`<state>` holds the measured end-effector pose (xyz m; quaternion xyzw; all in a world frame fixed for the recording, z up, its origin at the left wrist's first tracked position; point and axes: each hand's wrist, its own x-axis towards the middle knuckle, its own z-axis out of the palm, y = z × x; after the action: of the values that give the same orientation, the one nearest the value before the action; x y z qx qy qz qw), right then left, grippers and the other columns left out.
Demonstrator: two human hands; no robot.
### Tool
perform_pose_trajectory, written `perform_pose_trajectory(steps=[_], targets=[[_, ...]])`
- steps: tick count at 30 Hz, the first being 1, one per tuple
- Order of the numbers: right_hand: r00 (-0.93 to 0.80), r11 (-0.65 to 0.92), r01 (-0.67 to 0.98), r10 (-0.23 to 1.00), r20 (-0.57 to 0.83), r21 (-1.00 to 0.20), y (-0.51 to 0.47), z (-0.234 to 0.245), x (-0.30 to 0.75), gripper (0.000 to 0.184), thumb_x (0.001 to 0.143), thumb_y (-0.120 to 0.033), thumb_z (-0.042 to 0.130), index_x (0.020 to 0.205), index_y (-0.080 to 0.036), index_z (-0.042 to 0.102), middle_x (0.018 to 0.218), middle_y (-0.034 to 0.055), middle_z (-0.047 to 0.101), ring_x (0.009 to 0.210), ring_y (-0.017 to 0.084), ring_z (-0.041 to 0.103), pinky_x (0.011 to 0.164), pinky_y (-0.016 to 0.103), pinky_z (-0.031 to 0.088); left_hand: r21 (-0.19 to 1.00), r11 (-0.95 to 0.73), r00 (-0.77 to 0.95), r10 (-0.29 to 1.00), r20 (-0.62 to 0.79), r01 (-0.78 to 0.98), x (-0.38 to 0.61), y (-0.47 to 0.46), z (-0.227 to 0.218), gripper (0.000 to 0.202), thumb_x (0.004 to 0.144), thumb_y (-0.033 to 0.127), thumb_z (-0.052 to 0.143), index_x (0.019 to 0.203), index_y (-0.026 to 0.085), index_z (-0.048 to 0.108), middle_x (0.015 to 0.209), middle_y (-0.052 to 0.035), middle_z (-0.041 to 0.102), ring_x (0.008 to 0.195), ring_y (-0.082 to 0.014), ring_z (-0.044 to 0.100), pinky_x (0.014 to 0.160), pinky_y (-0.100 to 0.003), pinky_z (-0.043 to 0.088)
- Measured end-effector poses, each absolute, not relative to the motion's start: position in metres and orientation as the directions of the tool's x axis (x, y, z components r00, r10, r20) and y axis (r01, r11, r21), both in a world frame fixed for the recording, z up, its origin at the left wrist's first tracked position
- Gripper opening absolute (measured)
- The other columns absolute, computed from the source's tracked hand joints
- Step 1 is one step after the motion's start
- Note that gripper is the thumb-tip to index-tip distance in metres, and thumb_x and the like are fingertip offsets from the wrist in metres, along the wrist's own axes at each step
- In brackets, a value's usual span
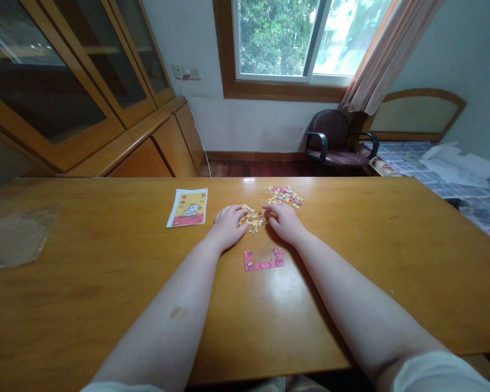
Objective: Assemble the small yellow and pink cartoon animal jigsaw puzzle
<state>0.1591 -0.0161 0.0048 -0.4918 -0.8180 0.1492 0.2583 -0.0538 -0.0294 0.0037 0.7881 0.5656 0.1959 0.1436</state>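
Both my hands rest on the wooden table point(106, 283) at a small heap of loose yellow puzzle pieces point(253, 218). My left hand point(227, 222) lies flat at the heap's left side, fingers spread and touching pieces. My right hand point(281, 220) sits at the heap's right side, fingers curled onto the pieces; what it grips, if anything, is hidden. Just in front of my wrists lies a joined pink strip of puzzle edge point(263, 260), shaped like a shallow U. A second heap of yellow and pink pieces point(285, 196) lies beyond my right hand.
A printed reference card point(188, 207) with a cartoon animal lies left of my hands. A clear plastic bag point(16, 234) sits at the table's far left. Behind the table stand a wooden cabinet point(85, 98), a dark armchair point(335, 141) and a bed point(453, 174).
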Motion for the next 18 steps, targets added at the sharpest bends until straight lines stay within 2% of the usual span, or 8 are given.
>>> perform_pose_trajectory(steps=[5, 11, 18], targets=[[-0.369, 0.474, 0.722, 0.88, 0.299, -0.503, -0.0154, 0.0033, 0.1606, 0.039, 0.079, -0.006, 0.047, 0.112, -0.016, 0.065, 0.107, 0.0073, 0.07, 0.104, 0.023, 0.057, 0.097, 0.037, 0.04, 0.48, -0.32, 0.267, 0.947, 0.177, 0.816, -0.0556, -0.0275, 0.0039, 0.04, 0.08, 0.026, 0.054, 0.118, 0.019, 0.062, 0.119, -0.0101, 0.064, 0.115, -0.0279, 0.053, 0.103, -0.043, 0.038], [-0.414, 0.509, 0.687, 0.861, 0.297, -0.518, -0.0165, 0.0038, 0.1596, 0.04, 0.078, -0.005, 0.046, 0.11, -0.019, 0.066, 0.106, 0.0057, 0.07, 0.105, 0.021, 0.058, 0.098, 0.036, 0.041, 0.489, -0.263, 0.197, 0.963, 0.182, 0.832, -0.0559, -0.0278, 0.0062, 0.041, 0.081, 0.026, 0.051, 0.12, 0.02, 0.063, 0.12, -0.0098, 0.063, 0.114, -0.0272, 0.054, 0.103, -0.042, 0.039], [-0.306, 0.419, 0.75, 0.906, 0.292, -0.511, -0.013, 0.0028, 0.1621, 0.031, 0.079, -0.008, 0.047, 0.097, -0.019, 0.07, 0.092, 0.0046, 0.073, 0.091, 0.021, 0.062, 0.088, 0.033, 0.045, 0.454, -0.239, 0.196, 0.971, 0.139, 0.858, -0.0554, -0.0287, 0.0057, 0.04, 0.079, 0.027, 0.055, 0.116, 0.025, 0.067, 0.126, -0.0094, 0.059, 0.119, -0.0301, 0.049, 0.105, -0.046, 0.036]])
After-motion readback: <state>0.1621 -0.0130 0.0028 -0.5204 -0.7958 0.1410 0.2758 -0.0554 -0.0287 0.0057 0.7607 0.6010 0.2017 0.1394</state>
